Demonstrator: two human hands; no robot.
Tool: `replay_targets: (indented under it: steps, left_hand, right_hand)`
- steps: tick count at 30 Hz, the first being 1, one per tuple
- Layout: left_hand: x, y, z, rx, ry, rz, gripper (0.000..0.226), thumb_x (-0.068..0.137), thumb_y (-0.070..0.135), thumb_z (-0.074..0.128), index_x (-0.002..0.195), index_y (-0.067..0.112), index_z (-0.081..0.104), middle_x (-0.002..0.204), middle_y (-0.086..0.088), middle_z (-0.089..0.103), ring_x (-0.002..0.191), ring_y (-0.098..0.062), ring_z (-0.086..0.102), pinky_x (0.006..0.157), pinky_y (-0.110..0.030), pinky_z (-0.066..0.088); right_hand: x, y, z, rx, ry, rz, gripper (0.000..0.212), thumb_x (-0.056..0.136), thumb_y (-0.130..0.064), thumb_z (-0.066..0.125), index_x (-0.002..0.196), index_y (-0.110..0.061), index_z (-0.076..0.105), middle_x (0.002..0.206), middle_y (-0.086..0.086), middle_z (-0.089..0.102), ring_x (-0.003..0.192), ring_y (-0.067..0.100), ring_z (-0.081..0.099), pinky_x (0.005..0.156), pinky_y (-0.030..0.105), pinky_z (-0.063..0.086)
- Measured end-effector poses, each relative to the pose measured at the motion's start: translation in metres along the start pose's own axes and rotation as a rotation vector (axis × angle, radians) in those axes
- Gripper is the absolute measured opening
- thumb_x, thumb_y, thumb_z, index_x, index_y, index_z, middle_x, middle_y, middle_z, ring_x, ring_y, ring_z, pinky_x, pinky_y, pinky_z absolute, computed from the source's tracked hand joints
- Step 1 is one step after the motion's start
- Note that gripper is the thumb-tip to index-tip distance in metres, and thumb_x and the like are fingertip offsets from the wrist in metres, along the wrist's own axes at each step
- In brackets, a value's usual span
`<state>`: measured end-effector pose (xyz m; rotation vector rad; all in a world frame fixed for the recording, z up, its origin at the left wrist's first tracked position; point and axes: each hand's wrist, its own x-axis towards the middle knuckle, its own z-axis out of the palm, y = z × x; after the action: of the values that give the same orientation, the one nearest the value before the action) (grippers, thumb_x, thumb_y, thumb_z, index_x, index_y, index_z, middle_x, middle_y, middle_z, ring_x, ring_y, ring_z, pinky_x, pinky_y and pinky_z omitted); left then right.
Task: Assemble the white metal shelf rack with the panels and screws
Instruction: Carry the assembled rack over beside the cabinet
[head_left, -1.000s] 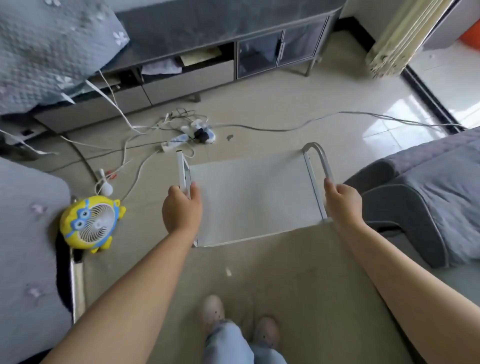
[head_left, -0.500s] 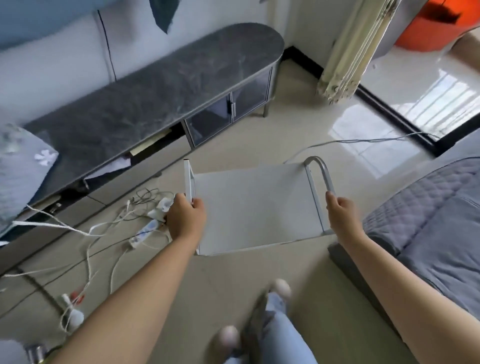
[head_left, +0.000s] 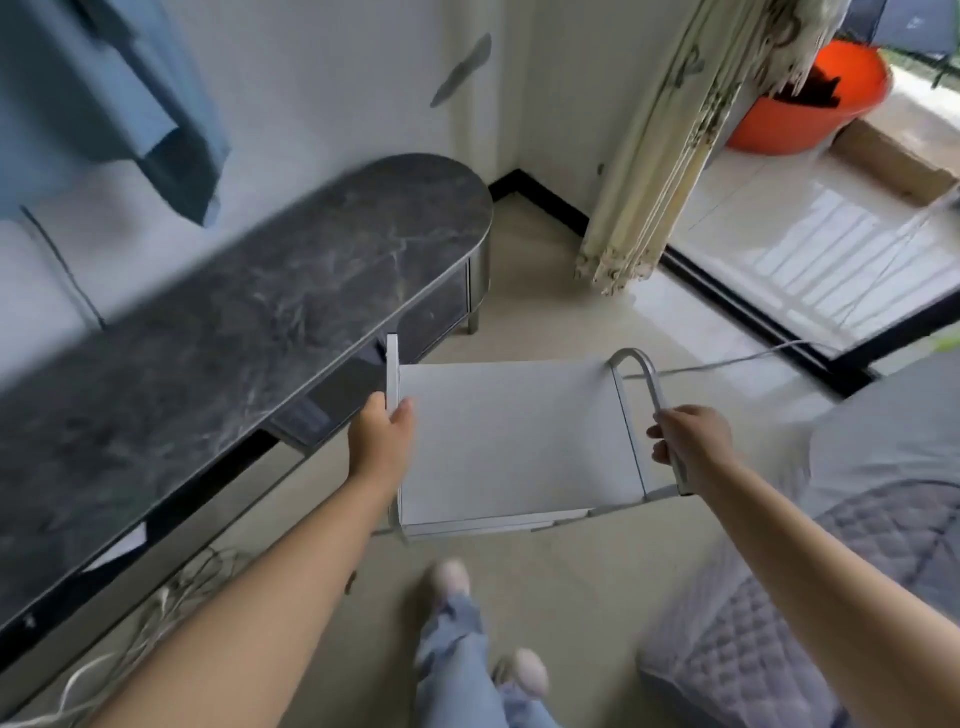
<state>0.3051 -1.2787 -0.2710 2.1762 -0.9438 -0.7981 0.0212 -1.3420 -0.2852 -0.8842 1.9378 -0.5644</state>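
A: Where is the white metal shelf rack (head_left: 519, 441)?

B: In the centre of the frame, held out in front of the person over the pale tiled floor (head_left: 571, 597). Its flat panel (head_left: 509, 467) faces up towards the camera, roughly level.

A: And the hands?

B: The left hand (head_left: 382, 441) grips the left side frame (head_left: 392, 364), a flat white upright. The thumb lies on the panel side and the fingers wrap round behind. The right hand (head_left: 691, 447) is curled round the right side frame (head_left: 636, 364), a tube with a rounded loop at its far end. Its fingers are closed about the tube below that loop.

A: Any screws?

B: Too small or blurred to tell.

A: What lies around it?

B: At the left, a long cabinet (head_left: 260, 312) with a dark marbled top and a rounded end runs from the lower left up to the middle. The rack's far left corner overlaps its edge in the picture. White cables (head_left: 156, 613) trail on the floor below it. A blue cloth (head_left: 130, 93) hangs on the wall at the upper left.

A: And the right?

B: A grey quilted sofa (head_left: 883, 545) fills the lower right. A pale curtain (head_left: 660, 156) hangs at the upper right, with an orange basin (head_left: 810, 104) beyond it. At the bottom centre are the person's jeans (head_left: 457, 654) and a light shoe (head_left: 449, 577).
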Motion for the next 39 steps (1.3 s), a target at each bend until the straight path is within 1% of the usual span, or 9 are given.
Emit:
replay_targets:
  steps: [5, 11, 16, 23, 26, 31, 33, 36, 39]
  left_hand:
    - [0.105, 0.064, 0.044, -0.054, -0.064, -0.003, 0.024, 0.094, 0.015, 0.047, 0.072, 0.005, 0.042, 0.068, -0.005, 0.047, 0.068, -0.021, 0.043, 0.055, -0.030, 0.023]
    - [0.220, 0.111, 0.097, 0.040, -0.177, -0.009, 0.031, 0.092, 0.014, 0.046, 0.064, 0.010, 0.034, 0.062, -0.004, 0.039, 0.066, -0.023, 0.038, 0.059, -0.031, 0.028]
    - [0.304, 0.163, 0.159, 0.242, -0.250, -0.038, 0.021, 0.091, 0.016, 0.045, 0.092, -0.004, 0.052, 0.085, -0.018, 0.059, 0.078, -0.033, 0.059, 0.067, -0.036, 0.047]
    - [0.385, 0.239, 0.242, 0.393, -0.374, -0.007, 0.019, 0.095, 0.016, 0.045, 0.084, 0.001, 0.048, 0.096, -0.022, 0.062, 0.088, -0.035, 0.063, 0.070, -0.036, 0.050]
    - [0.422, 0.272, 0.276, 0.451, -0.401, -0.004, 0.022, 0.093, 0.011, 0.045, 0.108, -0.003, 0.050, 0.114, -0.022, 0.056, 0.106, -0.035, 0.054, 0.085, -0.036, 0.045]
    - [0.506, 0.316, 0.319, 0.322, -0.454, -0.013, 0.025, 0.092, 0.008, 0.043, 0.115, -0.001, 0.046, 0.109, -0.019, 0.051, 0.095, -0.030, 0.051, 0.077, -0.033, 0.043]
    - [0.542, 0.332, 0.331, 0.270, -0.473, -0.007, 0.020, 0.090, 0.008, 0.045, 0.108, -0.001, 0.048, 0.098, -0.019, 0.050, 0.086, -0.026, 0.048, 0.070, -0.030, 0.038]
    - [0.592, 0.348, 0.343, 0.272, -0.472, 0.017, 0.017, 0.088, 0.008, 0.047, 0.073, 0.008, 0.040, 0.074, -0.008, 0.042, 0.077, -0.023, 0.045, 0.065, -0.028, 0.033]
    - [0.633, 0.349, 0.347, 0.301, -0.501, 0.041, 0.016, 0.087, 0.004, 0.043, 0.072, 0.007, 0.039, 0.071, -0.008, 0.040, 0.075, -0.023, 0.044, 0.065, -0.028, 0.031]
  right_hand:
    - [0.092, -0.082, 0.009, -0.136, 0.006, -0.024, 0.015, 0.085, -0.004, 0.048, 0.096, -0.012, 0.051, 0.080, 0.017, 0.055, 0.051, 0.023, 0.047, 0.048, 0.027, 0.043]
    - [0.195, -0.143, 0.014, -0.386, 0.010, 0.008, 0.023, 0.088, -0.016, 0.048, 0.074, 0.000, 0.057, 0.061, 0.010, 0.057, 0.045, 0.022, 0.054, 0.045, 0.024, 0.044]
    - [0.303, -0.204, -0.006, -0.574, 0.010, -0.047, 0.039, 0.088, -0.022, 0.047, 0.053, -0.008, 0.058, 0.053, 0.001, 0.058, 0.052, 0.017, 0.053, 0.047, 0.021, 0.032]
    - [0.407, -0.260, -0.038, -0.829, -0.054, -0.032, 0.020, 0.074, -0.007, 0.047, 0.060, -0.006, 0.060, 0.062, 0.005, 0.062, 0.060, 0.019, 0.056, 0.045, 0.021, 0.032]
    - [0.447, -0.273, -0.039, -0.909, -0.024, -0.036, 0.017, 0.075, -0.002, 0.045, 0.059, -0.007, 0.049, 0.064, 0.007, 0.055, 0.061, 0.023, 0.052, 0.044, 0.022, 0.028]
    - [0.506, -0.288, -0.011, -0.852, 0.018, -0.027, 0.019, 0.085, -0.003, 0.044, 0.103, 0.001, 0.043, 0.099, 0.024, 0.061, 0.094, 0.039, 0.059, 0.071, 0.034, 0.043]
    - [0.524, -0.296, 0.004, -0.781, -0.001, 0.014, 0.023, 0.082, -0.001, 0.044, 0.104, 0.002, 0.039, 0.085, 0.024, 0.064, 0.080, 0.036, 0.062, 0.066, 0.032, 0.045]
    - [0.546, -0.308, 0.032, -0.713, -0.071, 0.128, 0.018, 0.077, 0.004, 0.044, 0.093, 0.001, 0.037, 0.042, 0.009, 0.053, 0.035, 0.020, 0.052, 0.037, 0.019, 0.032]
    - [0.561, -0.312, 0.065, -0.631, -0.107, 0.237, 0.017, 0.074, 0.004, 0.045, 0.090, -0.001, 0.039, 0.034, 0.003, 0.044, 0.025, 0.015, 0.045, 0.026, 0.015, 0.026]
